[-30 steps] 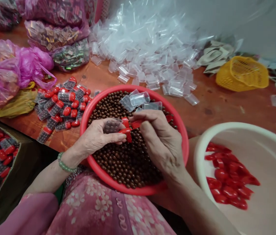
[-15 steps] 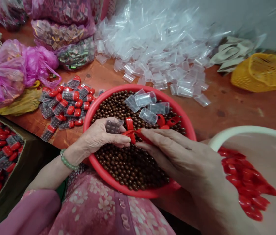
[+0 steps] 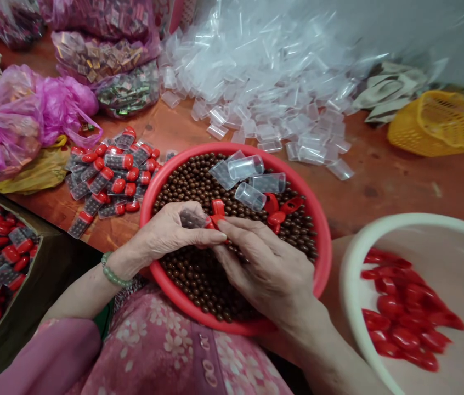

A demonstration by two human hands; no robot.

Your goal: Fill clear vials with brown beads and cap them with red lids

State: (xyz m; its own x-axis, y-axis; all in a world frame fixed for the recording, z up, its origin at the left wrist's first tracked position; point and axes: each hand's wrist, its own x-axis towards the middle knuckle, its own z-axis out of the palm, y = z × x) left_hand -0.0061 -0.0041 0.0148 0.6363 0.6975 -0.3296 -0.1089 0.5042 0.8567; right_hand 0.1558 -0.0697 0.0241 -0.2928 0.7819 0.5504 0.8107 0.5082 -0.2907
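Note:
My left hand (image 3: 170, 236) is shut on a clear plastic tube (image 3: 193, 219) filled with brown beads. My right hand (image 3: 267, 269) pinches a red cap (image 3: 215, 222) at the tube's end, and the fingertips of both hands nearly meet there. Below them, a red plastic basin (image 3: 322, 274) holds a layer of brown beads (image 3: 199, 280). On the beads lie several empty clear tubes (image 3: 246, 167) and several loose red caps (image 3: 275, 219). Cream basin (image 3: 363, 241) to my right holds a heap of red caps (image 3: 405, 312).
Capped bead tubes (image 3: 108, 175) lie on the wooden table left of the basin, and a cardboard box (image 3: 30, 258) of them sits at lower left. A heap of clear tubes (image 3: 256, 71), pink bags (image 3: 10, 120) and a yellow basket (image 3: 441, 123) lie beyond.
My right hand has come back from the right, over the basin, and closed on the cap at the tube. The view has shifted slightly, and a few loose caps lie apart on the beads.

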